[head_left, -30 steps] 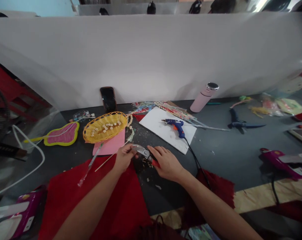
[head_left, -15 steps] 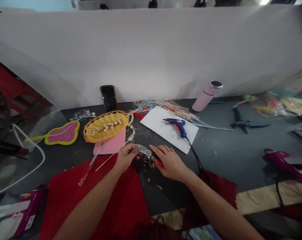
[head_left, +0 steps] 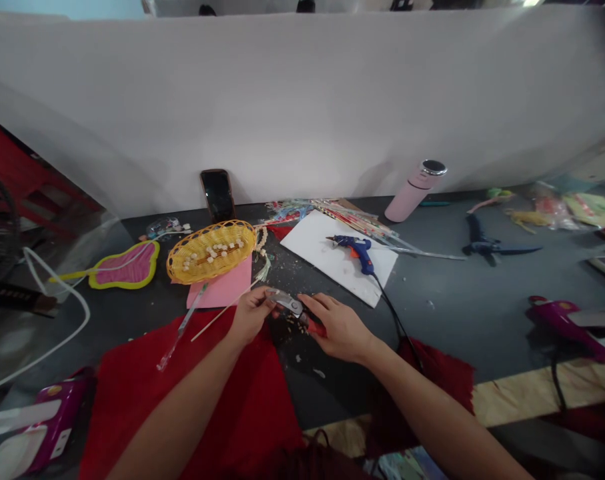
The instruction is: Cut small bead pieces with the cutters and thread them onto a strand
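My right hand (head_left: 339, 327) is wrapped round the red handles of a hand cutter (head_left: 291, 305) with a broad grey metal head. The head points left, toward my left hand (head_left: 252, 315). Thumb and fingers of my left hand are pinched together at the cutter's tip; what they hold is too small and hidden to name. Small pale cut bits (head_left: 295, 323) lie on the dark table below the cutter. A thin wooden stick (head_left: 215, 321) runs slantwise beside my left hand, over the red cloth (head_left: 192, 400) and pink paper (head_left: 227, 287).
A yellow wicker basket (head_left: 175, 270) holds several small pale pieces. A blue glue gun (head_left: 355, 248) lies on a white board (head_left: 317, 243), its cord trailing toward me. Behind stand a phone (head_left: 218, 195) and a pink bottle (head_left: 412, 193). Dark blue pliers (head_left: 485, 245) lie right.
The cutter and my right hand have shifted very slightly left. Both hands keep the same grip, and the things around them stay in place.
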Motion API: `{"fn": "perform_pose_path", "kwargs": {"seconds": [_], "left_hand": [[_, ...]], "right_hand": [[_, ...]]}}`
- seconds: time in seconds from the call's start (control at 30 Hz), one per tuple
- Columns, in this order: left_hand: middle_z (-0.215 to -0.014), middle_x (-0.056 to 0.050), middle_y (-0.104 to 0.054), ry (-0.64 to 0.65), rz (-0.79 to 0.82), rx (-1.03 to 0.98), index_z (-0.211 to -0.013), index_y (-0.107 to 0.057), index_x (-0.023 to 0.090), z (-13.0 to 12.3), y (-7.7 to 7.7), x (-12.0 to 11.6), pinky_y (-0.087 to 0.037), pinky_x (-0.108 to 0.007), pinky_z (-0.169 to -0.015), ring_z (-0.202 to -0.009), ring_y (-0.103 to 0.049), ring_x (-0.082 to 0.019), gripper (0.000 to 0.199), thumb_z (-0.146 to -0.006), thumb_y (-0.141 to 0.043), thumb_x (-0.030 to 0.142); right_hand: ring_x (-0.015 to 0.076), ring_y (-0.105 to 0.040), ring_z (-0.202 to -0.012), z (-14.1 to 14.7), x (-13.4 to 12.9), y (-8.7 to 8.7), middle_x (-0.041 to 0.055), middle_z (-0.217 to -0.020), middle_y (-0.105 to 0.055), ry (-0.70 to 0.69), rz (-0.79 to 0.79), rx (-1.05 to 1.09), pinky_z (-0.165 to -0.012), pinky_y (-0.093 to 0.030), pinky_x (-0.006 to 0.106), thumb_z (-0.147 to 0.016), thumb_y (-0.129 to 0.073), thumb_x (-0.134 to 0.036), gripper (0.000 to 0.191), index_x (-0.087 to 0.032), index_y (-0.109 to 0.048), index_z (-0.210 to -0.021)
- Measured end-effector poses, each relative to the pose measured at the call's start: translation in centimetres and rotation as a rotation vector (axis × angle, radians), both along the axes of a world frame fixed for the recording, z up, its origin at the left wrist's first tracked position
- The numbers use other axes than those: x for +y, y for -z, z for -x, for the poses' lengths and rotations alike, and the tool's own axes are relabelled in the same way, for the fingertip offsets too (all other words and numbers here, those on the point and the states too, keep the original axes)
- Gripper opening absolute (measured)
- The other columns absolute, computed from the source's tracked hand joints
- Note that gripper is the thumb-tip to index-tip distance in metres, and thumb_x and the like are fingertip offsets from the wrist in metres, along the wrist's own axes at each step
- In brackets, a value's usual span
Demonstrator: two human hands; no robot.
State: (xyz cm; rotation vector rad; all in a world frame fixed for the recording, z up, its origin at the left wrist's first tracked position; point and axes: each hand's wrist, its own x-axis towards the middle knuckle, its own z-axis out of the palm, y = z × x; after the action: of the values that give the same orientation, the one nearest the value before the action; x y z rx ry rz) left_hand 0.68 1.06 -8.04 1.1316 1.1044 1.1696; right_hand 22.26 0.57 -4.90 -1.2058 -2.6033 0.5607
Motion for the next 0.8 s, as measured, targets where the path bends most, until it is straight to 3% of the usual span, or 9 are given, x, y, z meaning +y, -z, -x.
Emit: {"fn": "perform_pose_path", "kwargs": {"seconds": [0.23, 0.5, 0.8], "left_hand": [[-0.062, 0.000, -0.062, -0.031, -0.001, 0.033, -0.072, -0.065, 0.014, -0.24, 0.09, -0.20, -0.039, -0.021, -0.051, -0.051, -0.051, -0.009, 0.014, -0.077, -0.061, 0.027], [-0.058, 0.004, -0.057, -0.100, -0.028, 0.026, -0.077, -0.064, 0.016, -0.38, -0.20, -0.14, -0.038, -0.020, -0.055, -0.054, -0.050, -0.009, 0.012, -0.076, -0.063, 0.027], [-0.061, 0.000, -0.063, 0.005, 0.038, -0.017, -0.071, -0.064, 0.014, 0.15, -0.22, 0.10, -0.038, -0.021, -0.050, -0.048, -0.051, -0.009, 0.011, -0.071, -0.065, 0.025]], "right_hand": [[0.0212, -0.054, -0.100, 0.40, -0.45, 0.11, 0.0094, -0.113, -0.055, 0.047, 0.027, -0.033, -0.088, -0.043, 0.031, -0.078, -0.050, -0.021, 0.056, -0.020, -0.038, -0.133], [0.0237, -0.050, -0.106, 0.79, -0.38, 0.45, 0.0110, -0.119, -0.051, 0.084, -0.030, -0.044, -0.092, -0.041, 0.035, -0.079, -0.051, -0.023, 0.062, -0.018, -0.032, -0.138], [0.0244, -0.046, -0.110, 0.29, -0.11, 0.02, 0.0114, -0.122, -0.050, 0.027, -0.042, -0.077, -0.092, -0.039, 0.038, -0.078, -0.051, -0.021, 0.066, -0.020, -0.027, -0.140]]}}
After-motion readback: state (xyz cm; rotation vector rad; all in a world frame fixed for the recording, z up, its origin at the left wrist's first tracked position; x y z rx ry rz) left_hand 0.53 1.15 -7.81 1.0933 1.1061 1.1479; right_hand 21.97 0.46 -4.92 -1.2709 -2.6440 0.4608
